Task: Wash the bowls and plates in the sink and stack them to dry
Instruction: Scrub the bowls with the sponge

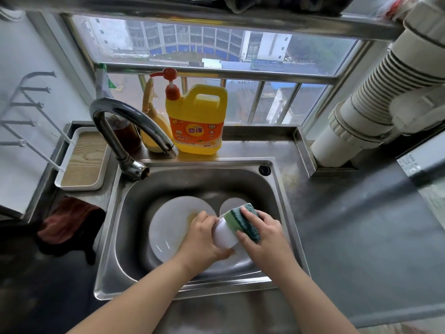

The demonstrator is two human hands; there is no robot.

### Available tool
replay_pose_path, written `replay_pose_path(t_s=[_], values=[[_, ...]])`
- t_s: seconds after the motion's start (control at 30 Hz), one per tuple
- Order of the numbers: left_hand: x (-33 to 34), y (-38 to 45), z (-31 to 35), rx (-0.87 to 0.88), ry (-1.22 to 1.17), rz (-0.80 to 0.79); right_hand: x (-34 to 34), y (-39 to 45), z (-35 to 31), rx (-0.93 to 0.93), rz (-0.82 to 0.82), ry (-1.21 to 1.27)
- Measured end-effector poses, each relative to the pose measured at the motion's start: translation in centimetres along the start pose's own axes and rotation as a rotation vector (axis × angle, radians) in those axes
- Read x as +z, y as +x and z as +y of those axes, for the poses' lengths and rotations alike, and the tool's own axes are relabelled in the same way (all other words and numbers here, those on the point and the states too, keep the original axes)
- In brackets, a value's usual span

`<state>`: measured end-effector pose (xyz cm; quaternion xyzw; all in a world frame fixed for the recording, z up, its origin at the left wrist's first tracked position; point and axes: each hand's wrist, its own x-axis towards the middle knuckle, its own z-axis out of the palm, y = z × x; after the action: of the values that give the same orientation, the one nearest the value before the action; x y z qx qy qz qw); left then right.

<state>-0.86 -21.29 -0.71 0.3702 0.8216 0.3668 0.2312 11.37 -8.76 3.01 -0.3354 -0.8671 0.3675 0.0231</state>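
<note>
- Left hand (203, 237) is gripping a small white bowl (224, 235), fingers curled round it, above the sink (284, 213); right hand (261, 233) is pressing a green sponge (245, 219) onto it, fingers bent over the sponge
- Scrubbing step seems to be underway; a rinse under the tap (134, 126) likely follows
- White plate (168, 227), stained yellow, is lying beneath; another white dish (231, 204) just beyond
- Yellow detergent jug (196, 121) is standing behind the basin

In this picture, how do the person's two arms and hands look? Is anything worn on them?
Both forearms are bare as far as the frame shows: no sleeves appear. The left hand and the right hand wear no gloves, and no ring, watch or bracelet shows on them. There are no cables or markings.
</note>
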Motion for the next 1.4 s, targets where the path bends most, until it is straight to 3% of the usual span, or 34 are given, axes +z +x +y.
replay_pose_path(t_s=[0.17, 0.3, 0.43, 0.6, 0.73, 0.93, 1.03, 1.13, 1.27, 1.4], values=[[-1.4, -1.3, 0.1, 0.034, 0.009, 0.063, 0.3, 2.6, -0.4, 0.056, -0.03, 0.063], [-2.8, -1.2, 0.3, -0.157, -0.092, 0.119, 1.1, 2.8, -1.8, -0.02, -0.003, 0.16], [-4.2, -1.4, 0.5, -0.461, -0.446, 0.109, 2.1, 2.4, -3.7, -0.127, -0.006, 0.236], [-5.3, -1.9, 1.2, -0.666, -1.055, 0.052, 1.2, 5.0, -4.2, 0.061, -0.023, 0.393], [-6.5, -1.6, 0.9, -0.73, -1.175, 0.121, 0.0, 4.2, -4.3, -0.048, 0.117, 0.178], [-6.6, -1.2, 0.1, -0.721, -1.155, 0.113, 0.4, 2.6, -5.3, -0.274, -0.03, -0.137], [-6.5, -1.2, 0.1, -0.705, -1.17, 0.098, 1.0, 2.2, -6.3, -0.267, -0.119, -0.149], [-6.6, -1.3, 0.1, -0.629, -1.171, 0.064, 2.3, 1.4, -7.0, -0.19, -0.205, -0.024], [-7.1, -1.5, 0.0, -0.484, -1.068, -0.056, 2.7, 1.4, -7.6, 0.075, -0.212, 0.442], [-7.2, -1.7, -0.4, -0.432, -0.944, -0.04, 2.2, 2.1, -8.2, 0.326, -0.269, 0.822]])
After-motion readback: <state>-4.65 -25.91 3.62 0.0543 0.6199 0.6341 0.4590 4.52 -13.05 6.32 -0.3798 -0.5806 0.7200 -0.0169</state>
